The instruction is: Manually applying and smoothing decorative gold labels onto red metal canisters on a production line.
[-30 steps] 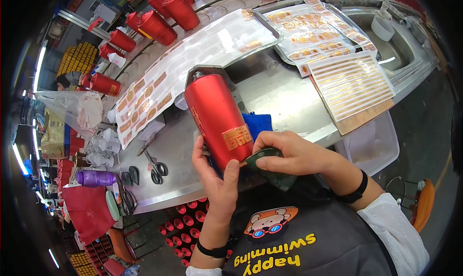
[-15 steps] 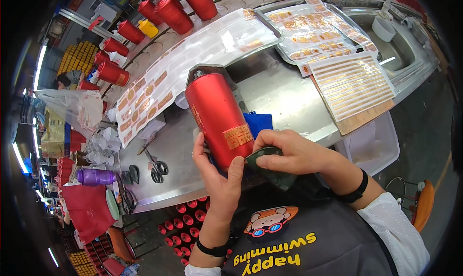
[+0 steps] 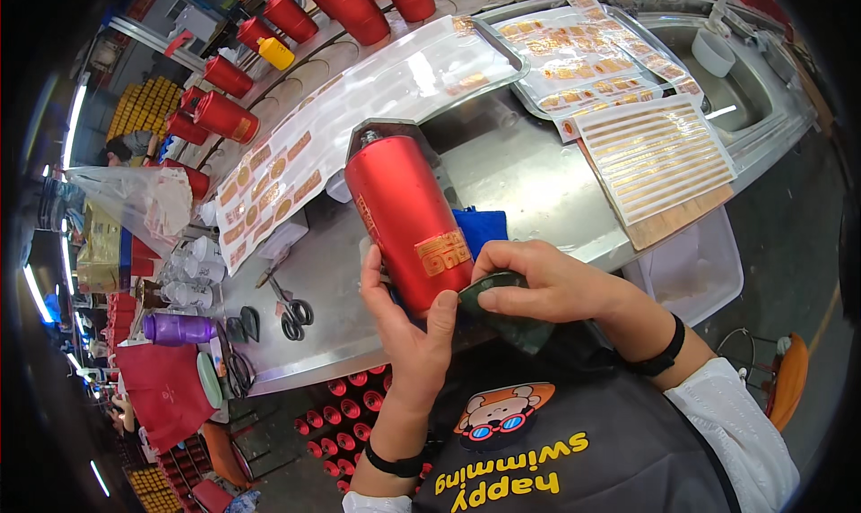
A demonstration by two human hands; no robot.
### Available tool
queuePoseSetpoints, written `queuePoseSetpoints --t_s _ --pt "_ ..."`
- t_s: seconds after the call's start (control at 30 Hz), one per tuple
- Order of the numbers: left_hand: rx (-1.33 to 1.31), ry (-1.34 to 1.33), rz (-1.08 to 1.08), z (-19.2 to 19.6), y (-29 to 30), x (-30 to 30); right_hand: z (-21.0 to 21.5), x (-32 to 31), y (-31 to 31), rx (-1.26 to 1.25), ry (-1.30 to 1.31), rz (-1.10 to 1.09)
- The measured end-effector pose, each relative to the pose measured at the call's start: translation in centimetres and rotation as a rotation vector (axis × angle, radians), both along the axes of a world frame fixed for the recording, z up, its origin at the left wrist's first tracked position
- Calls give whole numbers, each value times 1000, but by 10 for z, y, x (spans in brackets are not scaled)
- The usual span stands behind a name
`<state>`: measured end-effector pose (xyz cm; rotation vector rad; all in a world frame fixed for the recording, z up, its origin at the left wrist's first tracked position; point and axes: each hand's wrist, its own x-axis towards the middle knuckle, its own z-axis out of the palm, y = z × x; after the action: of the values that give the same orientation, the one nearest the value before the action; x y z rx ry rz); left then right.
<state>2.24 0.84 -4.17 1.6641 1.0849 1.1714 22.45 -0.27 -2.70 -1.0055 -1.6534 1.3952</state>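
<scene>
A large red bottle (image 3: 405, 213) lies tilted in front of me, its neck end resting in a dark metal cradle (image 3: 384, 131) on the steel worktop. My left hand (image 3: 411, 329) is round its near end, fingers on the left side and thumb at the base. A gold patterned decal (image 3: 441, 252) sits on the bottle's side near that end. In my right hand (image 3: 547, 284) is a dark green, smooth flat scraper (image 3: 511, 320), pinched between thumb and fingers, its tip close to the bottle's lower edge. A folded blue cloth (image 3: 482, 228) lies behind the right hand.
Sheets of gold decals (image 3: 278, 177) lie on the left and on a tray (image 3: 574, 56) at the back. A striped gold sheet (image 3: 655, 159) rests on a board. Scissors (image 3: 294, 316) are at left. Red bottles (image 3: 354, 9) stand on a conveyor beyond. A sink (image 3: 744, 82) is at far right.
The red bottles on the conveyor have shifted to the right. My hands, the bottle and the scraper are almost still.
</scene>
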Motion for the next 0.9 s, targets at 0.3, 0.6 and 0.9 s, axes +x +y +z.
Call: queuePoseSetpoints --t_s 0.3,0.6,0.9 --pt "-32 -156 16 -5 -5 -8 -4 2 -1 -17 -4 -19" --pt "36 18 20 -3 -2 -6 -5 2 -1 -7 -2 -30" --pt "269 439 81 8 -1 -3 -8 3 -3 3 15 -58"
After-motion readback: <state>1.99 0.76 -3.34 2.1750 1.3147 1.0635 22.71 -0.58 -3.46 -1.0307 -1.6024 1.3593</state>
